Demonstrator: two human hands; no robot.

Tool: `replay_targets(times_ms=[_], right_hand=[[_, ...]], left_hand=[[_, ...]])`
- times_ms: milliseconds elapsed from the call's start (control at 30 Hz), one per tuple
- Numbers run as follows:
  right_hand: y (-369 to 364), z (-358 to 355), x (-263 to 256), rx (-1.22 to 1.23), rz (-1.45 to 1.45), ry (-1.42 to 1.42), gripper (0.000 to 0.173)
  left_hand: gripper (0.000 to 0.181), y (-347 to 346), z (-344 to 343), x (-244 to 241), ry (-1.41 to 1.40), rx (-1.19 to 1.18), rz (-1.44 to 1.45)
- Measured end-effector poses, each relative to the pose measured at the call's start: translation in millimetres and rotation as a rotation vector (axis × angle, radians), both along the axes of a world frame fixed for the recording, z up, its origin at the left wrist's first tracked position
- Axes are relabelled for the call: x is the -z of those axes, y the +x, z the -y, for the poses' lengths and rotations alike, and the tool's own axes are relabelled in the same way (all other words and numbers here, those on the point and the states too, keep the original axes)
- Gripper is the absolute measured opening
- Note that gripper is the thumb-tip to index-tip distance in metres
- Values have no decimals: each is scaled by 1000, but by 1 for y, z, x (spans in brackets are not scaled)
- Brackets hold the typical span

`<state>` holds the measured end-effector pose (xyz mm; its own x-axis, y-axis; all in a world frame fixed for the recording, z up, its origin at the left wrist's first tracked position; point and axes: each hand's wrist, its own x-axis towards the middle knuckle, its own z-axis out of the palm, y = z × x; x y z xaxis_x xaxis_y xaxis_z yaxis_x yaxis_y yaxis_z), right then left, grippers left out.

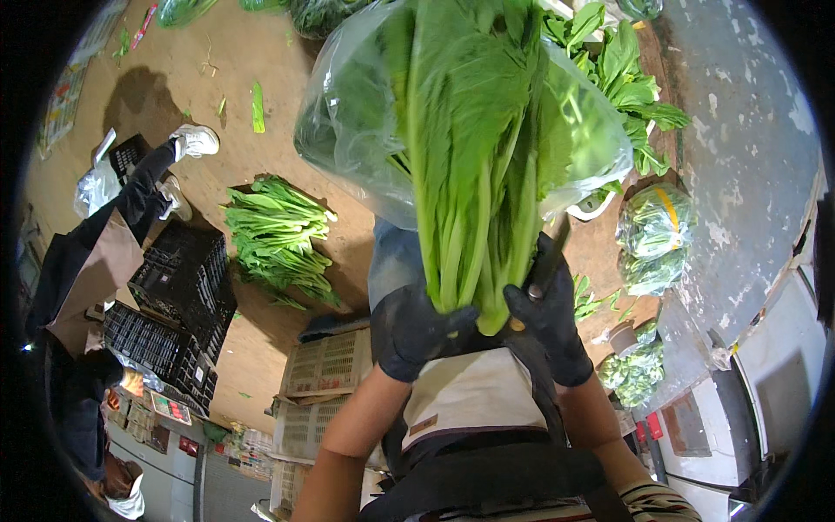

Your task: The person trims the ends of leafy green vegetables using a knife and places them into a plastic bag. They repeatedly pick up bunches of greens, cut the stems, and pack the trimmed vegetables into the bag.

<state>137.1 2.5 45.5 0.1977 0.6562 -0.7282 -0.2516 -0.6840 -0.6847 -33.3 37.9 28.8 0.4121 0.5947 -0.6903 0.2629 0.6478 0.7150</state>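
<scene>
A large bunch of leafy greens with pale stems (pixel 479 176) is held up in front of my apron, stem ends toward me. My left hand (pixel 417 329), in a black glove, grips the stem bases from the left. Gloved as well, my right hand (pixel 554 326) holds a knife (pixel 554 258) with its dark blade pointing up and away; the thumb rests against the stems on the right. Behind the bunch spreads a clear plastic bag (pixel 352 124) with more greens showing through it. The bunch hides much of the bag.
Piled greens (pixel 280 235) lie on the brown floor at left, near stacked black crates (pixel 179 274) and a standing person (pixel 98 261). Bagged vegetables (pixel 655 228) and loose leafy greens (pixel 626 85) are at right. Pale plastic crates (pixel 326 365) stand close on my left.
</scene>
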Motion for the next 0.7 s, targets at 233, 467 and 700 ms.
replay_targets(times_ms=[233,467,700], right_hand=[[20,19,101,102,151,-70,26],[6,33,94,-14,158,-31,27],[58,45,27,500,115,-187,25]], left_hand=[[40,46,37,50,-621,-726,312],[46,56,52,92,-787,-876,403],[46,56,15,38,-799,-920,471]])
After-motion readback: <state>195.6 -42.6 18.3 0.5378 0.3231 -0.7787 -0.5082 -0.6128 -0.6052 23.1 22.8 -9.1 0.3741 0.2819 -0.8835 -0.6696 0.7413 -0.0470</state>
